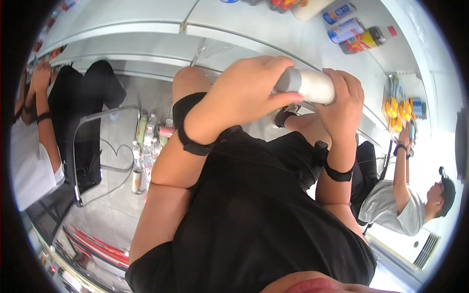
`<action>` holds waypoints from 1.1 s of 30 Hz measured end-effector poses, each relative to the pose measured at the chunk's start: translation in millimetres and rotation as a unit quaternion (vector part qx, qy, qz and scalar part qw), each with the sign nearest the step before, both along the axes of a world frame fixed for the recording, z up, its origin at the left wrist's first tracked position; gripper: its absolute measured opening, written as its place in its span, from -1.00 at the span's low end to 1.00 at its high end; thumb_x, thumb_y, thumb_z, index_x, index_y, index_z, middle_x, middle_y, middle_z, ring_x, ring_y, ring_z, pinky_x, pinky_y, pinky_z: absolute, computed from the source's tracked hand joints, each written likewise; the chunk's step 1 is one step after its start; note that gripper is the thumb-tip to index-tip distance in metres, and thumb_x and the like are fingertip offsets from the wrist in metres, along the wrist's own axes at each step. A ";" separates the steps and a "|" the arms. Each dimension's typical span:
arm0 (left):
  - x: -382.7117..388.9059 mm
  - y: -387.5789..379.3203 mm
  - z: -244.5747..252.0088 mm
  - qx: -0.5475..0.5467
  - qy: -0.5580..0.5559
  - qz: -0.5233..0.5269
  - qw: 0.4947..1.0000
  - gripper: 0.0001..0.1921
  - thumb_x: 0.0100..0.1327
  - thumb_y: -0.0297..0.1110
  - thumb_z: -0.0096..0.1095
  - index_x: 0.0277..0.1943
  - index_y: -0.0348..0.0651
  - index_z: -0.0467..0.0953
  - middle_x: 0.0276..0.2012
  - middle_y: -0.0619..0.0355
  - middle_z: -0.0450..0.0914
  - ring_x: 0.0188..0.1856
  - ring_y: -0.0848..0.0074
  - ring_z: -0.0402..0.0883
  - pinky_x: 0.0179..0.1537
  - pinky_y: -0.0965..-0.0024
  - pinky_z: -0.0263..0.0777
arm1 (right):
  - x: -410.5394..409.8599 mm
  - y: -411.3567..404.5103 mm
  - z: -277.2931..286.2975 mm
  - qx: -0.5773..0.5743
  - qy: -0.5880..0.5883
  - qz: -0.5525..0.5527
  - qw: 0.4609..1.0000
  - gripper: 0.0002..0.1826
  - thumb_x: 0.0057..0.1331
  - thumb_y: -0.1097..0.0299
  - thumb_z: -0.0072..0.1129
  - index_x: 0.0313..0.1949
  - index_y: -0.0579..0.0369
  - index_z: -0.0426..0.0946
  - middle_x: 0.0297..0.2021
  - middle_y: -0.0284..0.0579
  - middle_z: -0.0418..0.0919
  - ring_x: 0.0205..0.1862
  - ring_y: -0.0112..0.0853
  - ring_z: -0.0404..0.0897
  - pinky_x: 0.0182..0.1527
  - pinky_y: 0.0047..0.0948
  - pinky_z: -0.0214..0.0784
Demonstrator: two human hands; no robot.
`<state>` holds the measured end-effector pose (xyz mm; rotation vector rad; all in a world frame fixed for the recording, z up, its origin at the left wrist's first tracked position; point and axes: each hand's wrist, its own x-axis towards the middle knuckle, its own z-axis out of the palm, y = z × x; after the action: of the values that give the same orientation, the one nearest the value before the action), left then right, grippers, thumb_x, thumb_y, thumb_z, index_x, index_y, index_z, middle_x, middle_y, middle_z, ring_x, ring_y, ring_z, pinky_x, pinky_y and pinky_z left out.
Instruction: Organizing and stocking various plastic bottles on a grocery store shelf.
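A white bottle point(318, 86) with a grey cap point(289, 80) lies tilted between my two hands, above my lap and close to the shelf edge. My left hand point(244, 88) is closed around the cap end, thumb on the near side and fingers over the far side. My right hand point(342, 99) wraps the bottle's other end, hiding its base. Whether the cap is loose or tight cannot be seen. Beyond my hands, a white shelf point(234, 22) holds drink cans point(346, 30) and a dark bottle with a red cap point(367, 39).
Several plastic bottles point(148, 146) stand on the grey tiled floor to my left, near a metal chair frame point(77, 157). One person point(33, 161) sits at far left. Another person point(395, 205) reaches towards yellow-packed goods point(397, 111) at right.
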<state>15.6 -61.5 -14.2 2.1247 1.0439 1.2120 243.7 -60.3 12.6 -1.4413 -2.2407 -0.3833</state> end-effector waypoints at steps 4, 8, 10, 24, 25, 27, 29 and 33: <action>-3.0 2.8 21.7 0.126 0.069 -0.011 0.990 -0.55 -0.03 -0.27 0.50 -0.03 -0.10 0.55 -0.08 0.07 0.63 -0.15 0.23 0.65 -0.24 0.30 0.56 | 9.2 1.2 11.2 -0.066 0.069 0.064 0.993 -0.42 -0.22 0.38 0.45 -0.08 0.02 0.58 -0.20 -0.08 0.61 -0.13 -0.08 0.56 -0.02 -0.18 0.40; -2.5 -9.2 30.9 0.217 0.200 -0.036 0.955 -0.55 -0.05 -0.37 0.44 -0.02 -0.13 0.56 -0.10 0.08 0.62 -0.06 0.24 0.66 -0.12 0.34 0.61 | 24.4 4.3 19.8 -0.298 0.094 0.147 0.938 -0.37 -0.24 0.30 0.55 -0.09 0.09 0.57 -0.20 -0.03 0.61 -0.12 -0.01 0.55 -0.02 -0.17 0.41; -0.2 -13.8 19.9 0.260 0.189 -0.048 0.946 -0.57 -0.02 -0.41 0.39 -0.02 -0.17 0.55 -0.10 0.04 0.61 -0.05 0.22 0.66 -0.12 0.33 0.61 | 32.2 6.9 13.5 -0.375 0.101 0.188 0.902 -0.34 -0.24 0.19 0.57 -0.09 0.12 0.56 -0.21 0.02 0.61 -0.12 0.00 0.55 -0.03 -0.18 0.40; -30.3 -4.5 27.2 0.150 0.168 -0.120 0.967 -0.41 0.03 -0.34 0.45 0.17 -0.12 0.44 0.19 -0.08 0.44 0.15 0.07 0.55 0.09 0.21 0.49 | 36.0 14.6 -19.3 -0.491 0.271 0.167 0.811 -0.24 -0.15 0.08 0.63 0.01 0.17 0.51 -0.17 -0.09 0.60 -0.13 -0.26 0.56 0.00 -0.33 0.38; -40.8 -7.4 28.8 0.080 0.134 -0.095 0.983 -0.32 0.03 -0.34 0.49 0.25 -0.12 0.38 0.25 -0.09 0.41 0.19 0.06 0.53 0.13 0.20 0.45 | 40.0 12.9 -29.0 -0.408 0.335 0.153 0.835 -0.21 -0.13 0.06 0.63 0.04 0.18 0.49 -0.14 -0.15 0.59 -0.08 -0.32 0.54 0.05 -0.33 0.36; -70.9 -0.8 -2.1 0.011 0.018 -0.035 0.999 -0.22 0.05 -0.37 0.52 0.33 -0.19 0.26 0.30 -0.08 0.38 0.19 0.14 0.55 0.17 0.22 0.40 | 40.8 28.4 -33.3 -0.336 0.465 0.192 0.797 -0.15 0.03 0.09 0.57 0.19 0.25 0.34 0.01 -0.19 0.49 0.11 -0.37 0.43 0.19 -0.30 0.26; -97.8 -1.8 -30.9 -0.128 -0.028 0.006 0.991 -0.36 0.09 -0.35 0.49 0.23 -0.25 0.40 0.20 -0.10 0.48 0.09 0.08 0.59 0.08 0.28 0.47 | 27.3 46.9 -42.0 -0.199 0.633 0.151 0.733 -0.25 0.19 0.15 0.44 0.24 0.22 0.26 0.05 -0.17 0.45 0.12 -0.39 0.40 0.20 -0.29 0.24; -160.8 -10.6 -130.3 -0.244 0.029 0.044 0.968 -0.54 0.20 -0.34 0.40 0.11 -0.34 0.47 -0.13 -0.03 0.67 -0.06 0.22 0.66 -0.04 0.29 0.50 | 45.5 99.8 -54.2 -0.217 0.613 0.093 0.754 -0.37 0.30 0.22 0.33 0.24 0.19 0.25 0.06 -0.16 0.45 0.10 -0.40 0.40 0.21 -0.32 0.21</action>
<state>-145.2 -72.1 -144.4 1.7516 1.3171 0.8229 289.2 39.6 -41.7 -1.0616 -1.3029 0.9685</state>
